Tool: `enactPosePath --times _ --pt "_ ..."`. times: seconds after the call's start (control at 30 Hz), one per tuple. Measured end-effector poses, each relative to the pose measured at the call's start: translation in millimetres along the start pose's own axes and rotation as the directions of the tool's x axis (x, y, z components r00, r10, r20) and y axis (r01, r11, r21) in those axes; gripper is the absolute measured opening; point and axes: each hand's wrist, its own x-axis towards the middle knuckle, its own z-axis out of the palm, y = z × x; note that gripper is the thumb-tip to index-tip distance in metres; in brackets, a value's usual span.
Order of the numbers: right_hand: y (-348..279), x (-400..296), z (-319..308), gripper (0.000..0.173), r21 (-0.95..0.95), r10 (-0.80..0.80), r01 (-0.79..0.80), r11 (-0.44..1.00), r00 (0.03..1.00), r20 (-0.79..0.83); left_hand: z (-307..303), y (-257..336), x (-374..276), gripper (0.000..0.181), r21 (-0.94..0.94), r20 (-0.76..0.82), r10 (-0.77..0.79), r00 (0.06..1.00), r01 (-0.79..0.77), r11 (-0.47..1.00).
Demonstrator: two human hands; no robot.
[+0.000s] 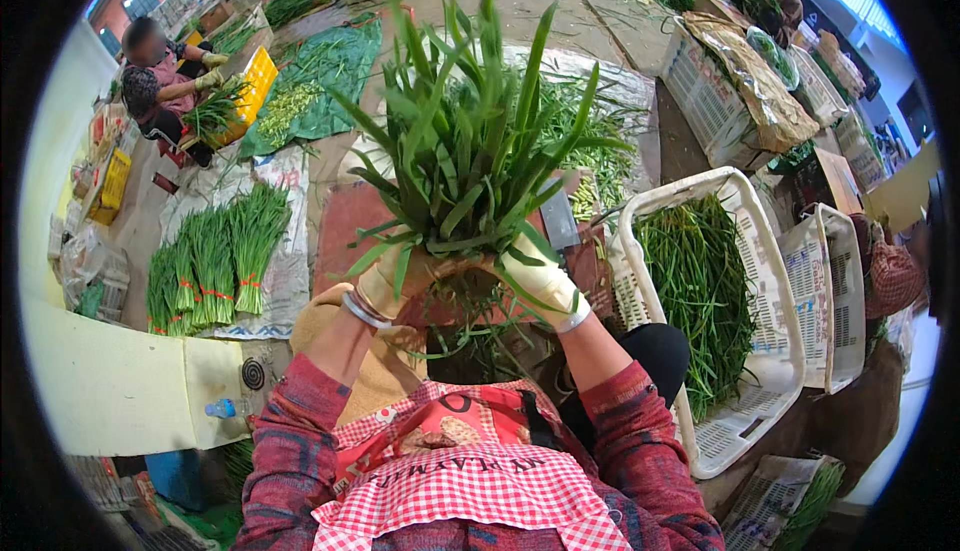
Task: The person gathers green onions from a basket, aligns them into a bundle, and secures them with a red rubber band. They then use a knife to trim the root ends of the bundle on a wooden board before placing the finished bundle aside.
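A thick bunch of long green leafy stalks (465, 153) stands upright in front of me, leaf tips pointing away. Around its lower end, my left hand (390, 277) grips from the left and my right hand (540, 281) from the right, both in pale gloves. Loose leaves hang below and over the right glove. Beneath the bunch lies a reddish board (352, 228). A wide metal blade (559, 219) rests on the board's right part, close to cut pale stalk ends (583, 200). The fingers are partly hidden by leaves.
To the right stands a white plastic crate (787, 371) with green stalks (694, 303). Several bundles tied with red bands (217, 266) lie on a white sack (296, 251) at left. A co-worker (161, 78) sits at upper left by a yellow crate (259, 82). Trimmings cover a sheet (637, 100) ahead.
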Motion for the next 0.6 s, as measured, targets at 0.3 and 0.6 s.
enactPosePath --times 0.3,0.6 --pt "-26.3 11.8 -8.3 0.043 -0.234 0.108 -0.085 0.969 0.990 0.087 -20.6 -9.0 6.5 0.058 0.845 0.226 -0.007 0.974 -0.193 0.498" --pt "-45.2 14.5 0.1 0.041 -0.133 -0.011 0.010 0.991 1.000 -0.004 -26.9 11.9 20.2 0.067 0.337 0.179 -0.118 0.977 0.052 0.940"
